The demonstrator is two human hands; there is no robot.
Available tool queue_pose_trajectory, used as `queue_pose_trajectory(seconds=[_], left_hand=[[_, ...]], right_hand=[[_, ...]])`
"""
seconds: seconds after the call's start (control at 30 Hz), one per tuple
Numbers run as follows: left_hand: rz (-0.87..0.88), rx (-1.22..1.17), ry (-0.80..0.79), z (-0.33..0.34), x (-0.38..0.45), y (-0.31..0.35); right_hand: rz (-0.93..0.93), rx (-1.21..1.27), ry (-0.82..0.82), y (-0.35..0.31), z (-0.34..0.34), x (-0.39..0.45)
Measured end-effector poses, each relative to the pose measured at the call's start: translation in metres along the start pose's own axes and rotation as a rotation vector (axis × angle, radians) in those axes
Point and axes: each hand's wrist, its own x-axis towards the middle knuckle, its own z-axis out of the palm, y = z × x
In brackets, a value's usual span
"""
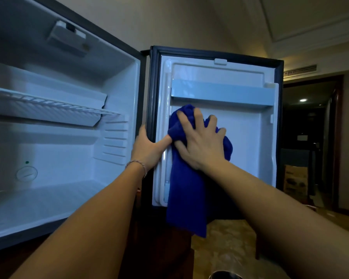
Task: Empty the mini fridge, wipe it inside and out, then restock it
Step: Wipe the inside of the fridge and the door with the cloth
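Note:
The mini fridge (117, 93) stands open on the left, its white inside bare apart from a wire shelf (54, 104). Its door (250, 137) is swung wide to the right, inner white liner facing me, with a pale door shelf (222, 93) near the top. My right hand (199, 141) presses a blue cloth (186, 190) flat against the door's inner panel, below that shelf; the cloth's lower part hangs down past the door's bottom edge. My left hand (149, 148) grips the door's hinge-side edge, thumb on the inner liner.
A thermostat dial (26, 173) sits on the fridge's back wall. Behind the door is a dim hallway with a cardboard box (295, 183) on the floor. A round dark rim (226, 274) shows at the bottom edge, above a patterned floor.

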Motion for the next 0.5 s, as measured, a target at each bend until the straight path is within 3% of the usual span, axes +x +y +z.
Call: queue_pose_trajectory(seconds=[0.17, 0.5], left_hand=[[-0.088, -0.045, 0.008, 0.0, 0.009, -0.008], [-0.083, -0.066, -0.019, 0.003, -0.001, 0.0]], right_hand=[[-0.055, -0.012, -0.026, 0.007, 0.01, -0.008], [-0.123, -0.081, 0.081, 0.023, 0.019, 0.012]])
